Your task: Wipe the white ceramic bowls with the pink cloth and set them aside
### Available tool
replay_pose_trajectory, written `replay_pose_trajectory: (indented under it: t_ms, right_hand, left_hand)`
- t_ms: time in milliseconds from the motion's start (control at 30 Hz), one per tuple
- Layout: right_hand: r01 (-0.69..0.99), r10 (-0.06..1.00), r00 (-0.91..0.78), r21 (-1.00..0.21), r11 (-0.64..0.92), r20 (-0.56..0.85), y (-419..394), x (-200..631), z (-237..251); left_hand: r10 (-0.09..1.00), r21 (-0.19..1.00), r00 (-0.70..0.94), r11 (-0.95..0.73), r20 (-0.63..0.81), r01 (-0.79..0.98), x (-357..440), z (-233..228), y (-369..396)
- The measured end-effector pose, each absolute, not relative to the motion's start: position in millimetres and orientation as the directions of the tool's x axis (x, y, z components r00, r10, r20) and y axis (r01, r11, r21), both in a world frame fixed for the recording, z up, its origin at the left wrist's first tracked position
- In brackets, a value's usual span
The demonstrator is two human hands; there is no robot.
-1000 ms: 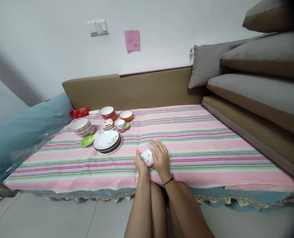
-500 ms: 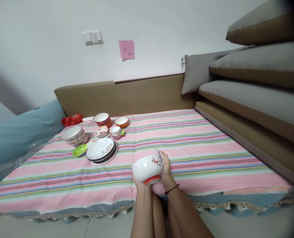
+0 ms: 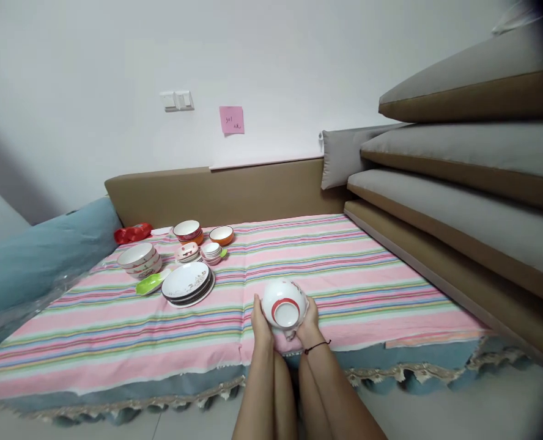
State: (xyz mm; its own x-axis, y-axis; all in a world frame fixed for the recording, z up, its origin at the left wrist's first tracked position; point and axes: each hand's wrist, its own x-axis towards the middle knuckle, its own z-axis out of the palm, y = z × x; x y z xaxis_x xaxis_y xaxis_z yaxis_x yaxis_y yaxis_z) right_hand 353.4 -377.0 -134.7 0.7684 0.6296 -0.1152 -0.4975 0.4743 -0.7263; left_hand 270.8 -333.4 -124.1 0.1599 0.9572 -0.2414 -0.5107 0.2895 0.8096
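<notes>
While the knees are showing at the bottom of my view, both hands are gripping a white ceramic bowl (image 3: 280, 290) just above the front of the couch, its red-ringed foot facing me. The left hand (image 3: 261, 327) is curving around one side, and the right hand (image 3: 311, 319), with a dark cord bracelet (image 3: 317, 347) on its wrist, is clasping the other side; a pale, thin cloth (image 3: 290, 335) is poking out between it and the bowl. How its hidden fingers are lying I cannot tell. Beyond them, a striped cover (image 3: 367, 269) is spreading over the seat. To the left I am seeing a stack of plates (image 3: 186, 280), a green dish (image 3: 149, 285) lying just beside it, and a stack of large bowls (image 3: 140, 260). Farther back, small white dishes (image 3: 211, 249), a pink-patterned dish (image 3: 188, 250) and a single orange bowl (image 3: 221, 236) are sitting close together, near a red bundle (image 3: 134, 233). Thick cushions (image 3: 464, 146) are piling up at right, and a pink note (image 3: 232, 120) is sticking to the wall behind the brown backrest (image 3: 262, 192).
</notes>
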Motion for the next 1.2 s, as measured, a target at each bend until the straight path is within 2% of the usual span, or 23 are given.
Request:
replay_pose_trajectory:
  t_ms: [133,200,267,533,700,800,867,933,1000,1067,1133,1200]
  right_hand:
    - [-0.533,0.609,0.771,-0.712,0.458,-0.186,-397,362,-136]
    - [-0.528,0.608,0.773,-0.716,0.457,-0.182,-403,364,-134]
    - [-0.521,0.611,0.773,-0.720,0.458,-0.171,-408,364,-133]
    - [-0.499,0.621,0.774,-0.727,0.471,-0.129,-411,361,-129]
    - [-0.472,0.605,0.790,-0.732,0.491,-0.104,-414,358,-125]
    - [-0.457,0.567,0.814,-0.740,0.494,-0.124,-416,354,-118]
    - [-0.429,0.496,0.853,-0.756,0.494,-0.161,-419,349,-113]
    - [-0.345,0.418,0.899,-0.801,0.489,-0.132,-422,344,-111]
    - [-0.217,0.387,0.922,-0.863,0.457,-0.027,-428,339,-112]
    - [-0.056,0.399,0.909,-0.912,0.406,0.121,-438,334,-113]
    - [0.178,0.398,0.863,-0.924,0.338,0.312,-449,329,-112]
    - [0.472,0.412,0.742,-0.849,0.238,0.529,-463,322,-104]
  left_hand:
    - [0.976,0.933,0.204,0.140,-0.074,-0.332,272,-122,-348]
    - [0.978,0.951,0.205,0.039,0.027,-0.307,273,-122,-355]
    - [0.979,0.954,0.196,-0.002,0.064,-0.300,273,-123,-362]
    - [0.976,0.936,0.215,0.057,0.020,-0.346,262,-117,-374]
    - [0.955,0.886,0.291,0.184,-0.059,-0.425,264,-116,-373]
    - [0.947,0.843,0.314,0.226,-0.073,-0.487,265,-114,-376]
    - [0.945,0.839,0.323,0.220,-0.057,-0.497,263,-111,-379]
    - [0.941,0.842,0.335,0.215,-0.043,-0.494,261,-107,-381]
    - [0.938,0.839,0.344,0.215,-0.036,-0.500,258,-103,-383]
    - [0.936,0.835,0.351,0.215,-0.028,-0.506,257,-102,-383]
    - [0.931,0.842,0.366,0.199,-0.003,-0.501,255,-103,-383]
    - [0.923,0.858,0.385,0.192,0.007,-0.476,255,-105,-384]
